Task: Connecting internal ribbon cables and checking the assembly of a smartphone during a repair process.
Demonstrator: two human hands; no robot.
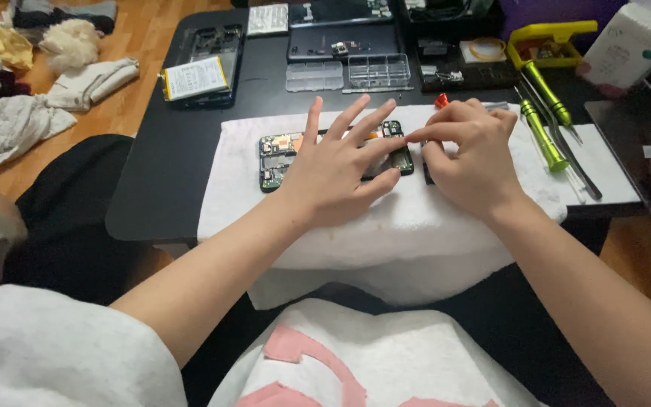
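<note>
On the white towel (446,218) at the bench's near edge: an opened phone (280,160).
Left hand (337,173) lies on it, fingers spread; right hand (469,154) pinches at its right end.

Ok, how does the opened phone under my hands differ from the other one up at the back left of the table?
The opened phone lies on the white towel, boards bare, partly under the left hand. The back-left phone sits on the black table, untouched, a battery on it. Both are dark, opened frames.
</note>
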